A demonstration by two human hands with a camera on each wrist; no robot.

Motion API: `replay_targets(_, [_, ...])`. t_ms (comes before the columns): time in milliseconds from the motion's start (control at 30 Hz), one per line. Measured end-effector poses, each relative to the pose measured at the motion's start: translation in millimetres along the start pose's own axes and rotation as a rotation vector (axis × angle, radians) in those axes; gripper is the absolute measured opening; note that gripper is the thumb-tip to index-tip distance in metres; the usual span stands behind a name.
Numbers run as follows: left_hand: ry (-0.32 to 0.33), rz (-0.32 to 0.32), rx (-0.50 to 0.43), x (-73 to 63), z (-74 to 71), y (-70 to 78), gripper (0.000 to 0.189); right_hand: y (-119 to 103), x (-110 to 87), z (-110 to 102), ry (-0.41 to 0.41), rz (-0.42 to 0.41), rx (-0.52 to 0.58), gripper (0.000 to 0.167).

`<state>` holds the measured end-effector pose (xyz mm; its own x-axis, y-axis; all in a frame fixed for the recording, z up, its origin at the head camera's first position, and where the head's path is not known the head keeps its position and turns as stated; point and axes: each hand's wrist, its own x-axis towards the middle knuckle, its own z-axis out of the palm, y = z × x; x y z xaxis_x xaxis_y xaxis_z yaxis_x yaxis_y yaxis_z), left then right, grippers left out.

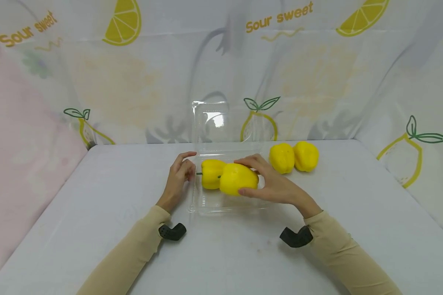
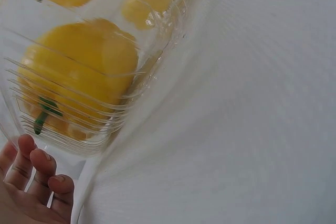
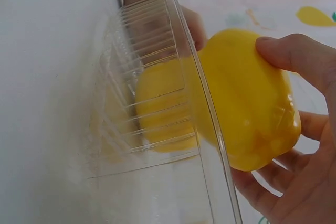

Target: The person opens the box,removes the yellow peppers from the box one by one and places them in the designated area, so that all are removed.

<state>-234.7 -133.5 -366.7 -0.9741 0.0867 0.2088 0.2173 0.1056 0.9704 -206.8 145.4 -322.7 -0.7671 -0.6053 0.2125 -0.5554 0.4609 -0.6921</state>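
Observation:
My right hand (image 1: pixel 277 184) grips a yellow bell pepper (image 1: pixel 238 179), thumb on the near side and fingers on the far side, above a clear plastic clamshell box (image 1: pixel 225 210). Another yellow bell pepper (image 1: pixel 211 174) lies inside at the box's left end, its green stem pointing left. The box's lid (image 1: pixel 215 133) stands raised at the back. At the left wall is my left hand (image 1: pixel 179 174), fingers loosely bent against or close beside the plastic. In the right wrist view the held pepper (image 3: pixel 247 98) is partly behind the box's rim (image 3: pixel 210 98).
Two more yellow bell peppers, one (image 1: pixel 282 158) beside the other (image 1: pixel 306 156), lie on the white table (image 1: pixel 354 196) to the right of the box. A printed cloth (image 1: pixel 162 82) hangs behind the table.

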Motion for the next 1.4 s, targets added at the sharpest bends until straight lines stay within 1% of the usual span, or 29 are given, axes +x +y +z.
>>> replay_targets(233, [0.002,0.000,0.003,0.4,0.1,-0.7,0.037,0,-0.7,-3,-0.023,-0.002,0.028,0.070])
replay_targets(433, [0.002,-0.004,0.015,1.5,0.2,-1.2,0.037,1,-1.8,-5,-0.028,0.020,0.029,0.069])
replay_targets(600, [0.001,-0.001,0.008,1.2,-0.2,-1.0,0.037,1,-2.2,-5,-0.021,0.041,0.056,0.068])
replay_targets(700, [-0.002,0.000,-0.006,0.9,-0.1,-0.8,0.037,1,-2.8,-6,-0.016,0.035,0.056,0.069])
replay_targets(900, [-0.006,0.010,-0.039,0.6,0.6,-0.4,0.037,1,-3.8,-11,-0.021,0.020,0.054,0.076])
replay_targets(1033, [-0.007,0.008,-0.034,0.5,0.6,-0.2,0.037,1,-4.1,-14,-0.027,0.005,0.041,0.076])
replay_targets(1267, [-0.004,0.009,-0.005,0.1,0.5,0.6,0.037,-2,-6.6,-20,-0.006,0.021,0.018,0.072])
replay_targets(1400, [0.000,0.007,0.000,0.3,0.8,0.5,0.036,-3,-8.9,-24,0.021,0.059,0.014,0.071])
